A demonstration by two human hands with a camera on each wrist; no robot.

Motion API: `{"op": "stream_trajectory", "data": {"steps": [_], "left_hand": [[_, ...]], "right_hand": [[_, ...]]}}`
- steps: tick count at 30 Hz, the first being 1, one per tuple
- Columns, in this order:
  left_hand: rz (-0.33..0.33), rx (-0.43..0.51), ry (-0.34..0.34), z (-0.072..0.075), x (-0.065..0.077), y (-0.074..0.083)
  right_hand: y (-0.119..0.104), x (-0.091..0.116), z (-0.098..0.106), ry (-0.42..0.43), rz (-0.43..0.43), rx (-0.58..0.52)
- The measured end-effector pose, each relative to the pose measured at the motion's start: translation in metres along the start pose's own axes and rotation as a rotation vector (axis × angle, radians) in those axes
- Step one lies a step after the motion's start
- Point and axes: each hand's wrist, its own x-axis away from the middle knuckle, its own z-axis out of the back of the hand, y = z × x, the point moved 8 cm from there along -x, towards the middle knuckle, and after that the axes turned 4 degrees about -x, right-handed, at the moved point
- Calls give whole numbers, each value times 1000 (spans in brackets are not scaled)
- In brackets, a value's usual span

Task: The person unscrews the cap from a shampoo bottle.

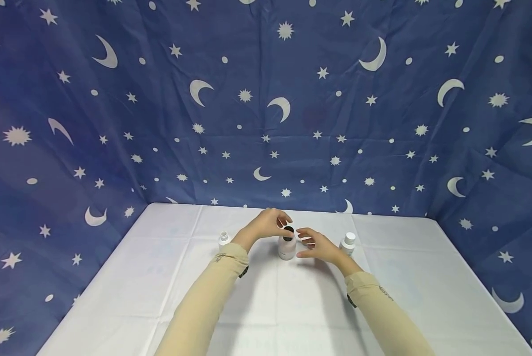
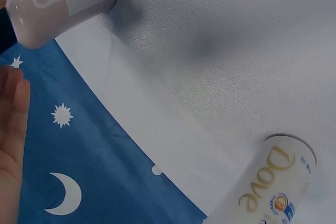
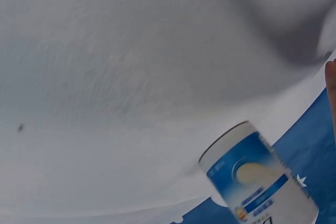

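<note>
A pale pink bottle [image 1: 287, 248] with a black cap stands upright between both hands; its label shows in the left wrist view. My left hand [image 1: 267, 223] is held at the left of the cap, fingers bent loosely and apart, with no grip visible. On the other side, my right hand [image 1: 318, 246] faces the bottle with spread, relaxed fingers and a gap between. In the left wrist view, part of the left hand [image 2: 11, 145] appears at the edge. Only a sliver of the right hand [image 3: 331, 90] shows in the right wrist view.
A white Dove bottle [image 2: 278, 177] stands left of the left forearm, partly hidden in the head view. Behind the right wrist is a white-capped bottle [image 1: 348, 242] with a blue label. A white cloth [image 1: 275, 306] covers the table; a blue star-patterned curtain [image 1: 230, 128] encloses it.
</note>
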Motion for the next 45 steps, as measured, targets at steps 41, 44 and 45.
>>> {"op": "stream_trajectory", "data": {"steps": [41,44,45], "left_hand": [[-22,-231,-51,-13,-1,21],[-20,-253,-42,-11,-2,20],[-22,-264,-38,-10,-2,20]], "right_hand": [[2,-10,-34,24,30,-185],[0,-13,-32,21,40,-198],[0,-14,-32,21,41,-206]]}}
